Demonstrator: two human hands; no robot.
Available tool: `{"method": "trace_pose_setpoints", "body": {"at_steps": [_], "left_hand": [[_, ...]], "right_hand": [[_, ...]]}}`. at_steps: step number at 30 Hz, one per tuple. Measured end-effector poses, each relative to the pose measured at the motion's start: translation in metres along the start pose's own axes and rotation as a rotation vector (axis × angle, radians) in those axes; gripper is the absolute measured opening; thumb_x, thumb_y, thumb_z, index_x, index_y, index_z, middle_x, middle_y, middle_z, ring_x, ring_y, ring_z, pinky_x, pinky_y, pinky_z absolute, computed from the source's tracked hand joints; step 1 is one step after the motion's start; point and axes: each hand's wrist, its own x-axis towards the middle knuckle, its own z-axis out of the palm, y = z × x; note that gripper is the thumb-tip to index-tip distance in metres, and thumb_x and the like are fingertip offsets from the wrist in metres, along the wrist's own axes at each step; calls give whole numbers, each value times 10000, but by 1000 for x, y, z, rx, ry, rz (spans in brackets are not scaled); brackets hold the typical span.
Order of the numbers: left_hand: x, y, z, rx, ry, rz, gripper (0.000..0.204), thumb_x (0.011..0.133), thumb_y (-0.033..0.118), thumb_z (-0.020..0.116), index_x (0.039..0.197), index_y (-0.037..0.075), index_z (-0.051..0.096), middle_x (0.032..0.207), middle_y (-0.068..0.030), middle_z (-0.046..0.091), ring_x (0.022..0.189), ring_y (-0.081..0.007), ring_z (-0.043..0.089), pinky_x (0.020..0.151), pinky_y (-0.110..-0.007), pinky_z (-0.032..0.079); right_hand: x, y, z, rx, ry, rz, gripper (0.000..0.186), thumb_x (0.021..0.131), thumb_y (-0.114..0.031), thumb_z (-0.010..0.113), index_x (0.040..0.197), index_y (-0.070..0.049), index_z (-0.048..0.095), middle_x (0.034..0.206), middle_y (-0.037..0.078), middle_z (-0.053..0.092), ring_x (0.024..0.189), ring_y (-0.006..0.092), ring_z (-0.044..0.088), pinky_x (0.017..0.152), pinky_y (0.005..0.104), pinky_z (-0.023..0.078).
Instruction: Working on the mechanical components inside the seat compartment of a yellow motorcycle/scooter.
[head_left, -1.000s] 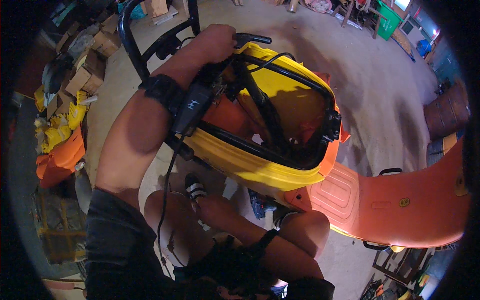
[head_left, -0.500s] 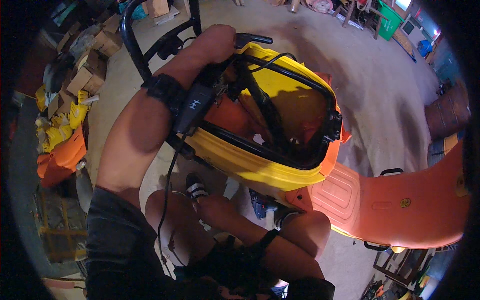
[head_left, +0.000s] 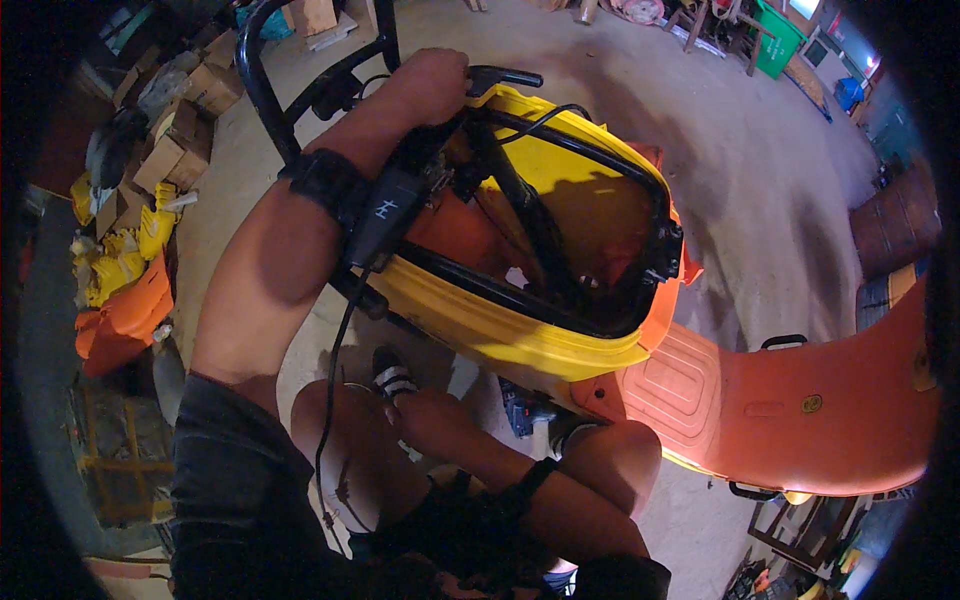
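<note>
My left hand (head_left: 437, 82) is curled around a black bar (head_left: 505, 76) at the far end of a yellow plastic body (head_left: 450, 310). A black box (head_left: 385, 212) with a cable is strapped to that wrist. Inside the body's opening runs a thick black tube (head_left: 525, 205), and a black frame edges the rim. My right hand (head_left: 428, 420) is low between my knees, beside a striped shoe (head_left: 392, 372). Its fingers look curled, and whatever they may hold is hidden. A blue and black power tool (head_left: 518, 412) stands on the floor by my other shoe.
A long orange plastic panel (head_left: 780, 410) with black handles joins the body at the right. A black tube frame (head_left: 255, 70) rises at far left. Cardboard boxes (head_left: 172, 145) and yellow and orange parts (head_left: 125, 325) lie left. A green bin (head_left: 777, 40) and rusty drum (head_left: 895, 222) stand right.
</note>
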Motion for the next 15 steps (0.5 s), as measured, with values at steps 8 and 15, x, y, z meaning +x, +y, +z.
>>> {"method": "trace_pose_setpoints", "body": {"at_steps": [8,15], "left_hand": [[0,2,-2,53,-46,-35,204,758,153,565,876,7,645,900,-200,625,899,-358,595,830,-428,466],[0,2,-6,27,-83,-10,211,763,148,563,875,-11,646,897,-211,626,882,-360,603,823,-431,472]], "right_hand": [[3,7,10,-22,35,-38,345,902,-338,440,854,-30,587,770,188,625,741,371,614,676,488,486],[2,5,6,-18,14,-50,337,899,-323,441,869,-24,592,771,195,627,737,369,618,678,490,488]]}}
